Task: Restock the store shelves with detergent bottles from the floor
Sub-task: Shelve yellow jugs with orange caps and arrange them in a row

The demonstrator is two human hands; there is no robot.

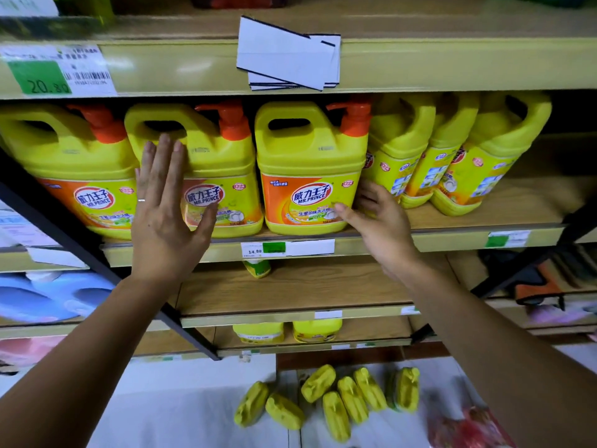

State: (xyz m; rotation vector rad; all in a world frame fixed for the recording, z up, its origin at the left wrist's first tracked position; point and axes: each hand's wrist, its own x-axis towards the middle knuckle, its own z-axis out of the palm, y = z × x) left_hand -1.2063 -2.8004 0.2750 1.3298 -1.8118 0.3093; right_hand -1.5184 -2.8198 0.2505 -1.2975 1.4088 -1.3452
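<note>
Large yellow detergent jugs with orange pump caps stand in a row on the middle shelf (452,236). My left hand (166,208) lies flat with straight fingers against the front of the second jug (223,163). My right hand (378,221) reaches to the lower right corner of the third jug (310,169), thumb on its label and fingers going round its right side. Three more jugs (452,150) stand turned sideways to the right. Several small yellow detergent bottles (336,399) lie on the white floor below.
The shelf's right end (533,189) holds nothing beyond the sideways jugs. A wooden shelf below (290,286) carries one small bottle (257,268) at the back. Blue containers (48,295) sit in the left bay. White tags (287,53) hang from the upper shelf edge.
</note>
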